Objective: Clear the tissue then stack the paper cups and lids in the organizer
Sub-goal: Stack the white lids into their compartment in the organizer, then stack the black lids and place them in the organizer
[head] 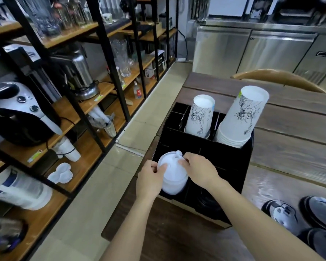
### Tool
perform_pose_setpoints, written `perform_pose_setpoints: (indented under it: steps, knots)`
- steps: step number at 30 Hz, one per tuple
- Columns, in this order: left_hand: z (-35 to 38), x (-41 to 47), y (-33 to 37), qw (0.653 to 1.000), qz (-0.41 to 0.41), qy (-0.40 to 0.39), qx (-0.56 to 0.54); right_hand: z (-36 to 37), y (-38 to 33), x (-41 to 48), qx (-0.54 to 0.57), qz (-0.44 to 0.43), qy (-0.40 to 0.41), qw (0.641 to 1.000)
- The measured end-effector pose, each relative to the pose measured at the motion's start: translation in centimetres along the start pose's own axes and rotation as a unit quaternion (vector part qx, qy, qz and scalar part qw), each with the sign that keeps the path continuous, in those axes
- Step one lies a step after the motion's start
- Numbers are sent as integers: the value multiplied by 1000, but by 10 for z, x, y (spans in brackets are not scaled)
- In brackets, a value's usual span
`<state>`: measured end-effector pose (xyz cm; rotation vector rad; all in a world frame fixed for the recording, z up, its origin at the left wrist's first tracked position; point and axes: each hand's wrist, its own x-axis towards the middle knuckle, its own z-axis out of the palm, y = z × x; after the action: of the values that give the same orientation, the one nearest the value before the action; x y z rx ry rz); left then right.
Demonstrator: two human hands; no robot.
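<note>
Here the stack of white lids is held between both hands: the left hand is closed on its left side and the right hand on its top edge, over the front left compartment of the black organizer on the worktop. The stack should probably be kept upright and lowered straight, so that no lid is caught on the divider. Two cup stacks are already placed behind; black lids are waiting at the right.
</note>
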<state>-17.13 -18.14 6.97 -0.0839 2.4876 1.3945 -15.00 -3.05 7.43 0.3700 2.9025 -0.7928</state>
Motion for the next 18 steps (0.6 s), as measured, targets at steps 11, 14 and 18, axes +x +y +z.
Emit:
perform_pose_setpoints:
  steps: [11, 14, 18]
  knots:
    - [32, -37, 59, 981, 179, 80, -8, -45, 37, -47, 103, 14, 204, 973]
    - [69, -65, 79, 967, 254, -20, 26, -52, 72, -65, 96, 60, 236, 965]
    - [123, -93, 82, 934, 308, -162, 82, -53, 120, -94, 90, 120, 261, 953]
